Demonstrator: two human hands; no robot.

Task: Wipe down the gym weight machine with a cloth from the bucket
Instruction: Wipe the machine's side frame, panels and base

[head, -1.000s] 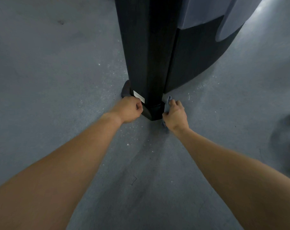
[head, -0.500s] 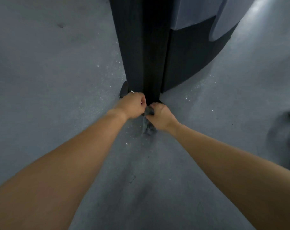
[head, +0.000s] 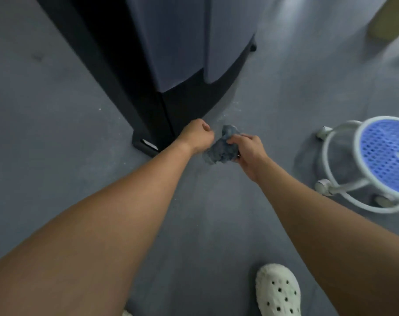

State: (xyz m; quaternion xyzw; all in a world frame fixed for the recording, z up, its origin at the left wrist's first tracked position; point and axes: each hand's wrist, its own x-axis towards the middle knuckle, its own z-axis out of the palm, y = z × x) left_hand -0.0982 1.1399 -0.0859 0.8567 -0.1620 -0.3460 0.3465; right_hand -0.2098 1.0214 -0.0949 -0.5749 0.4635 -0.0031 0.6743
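- The grey floor (head: 45,133) fills the left side, with pale flecks near the machine.
- The machine (head: 148,65) rises at upper centre: a black column with grey panels on its right side, standing on the floor.
- Its foot (head: 146,145) juts out at the base and bears a small white label.
- The left hand (head: 197,137) sits just right of the foot, at the bottom of the column. Its fingers are curled into a fist with nothing seen inside. I cannot tell whether it touches the machine.
- The cloth (head: 221,149), blue-grey and bunched, is between the two hands, clear of the machine.
- The right hand (head: 248,153) grips the cloth, fingers and thumb curled round its right end.
- A white clog (head: 278,293) stands on the floor at the bottom, under the right forearm.
- The bucket (head: 357,144) stands at the far right, well apart from the machine. A blue perforated strainer (head: 385,153) sits inside its white rim, and it rests on a white wheeled frame (head: 324,187).
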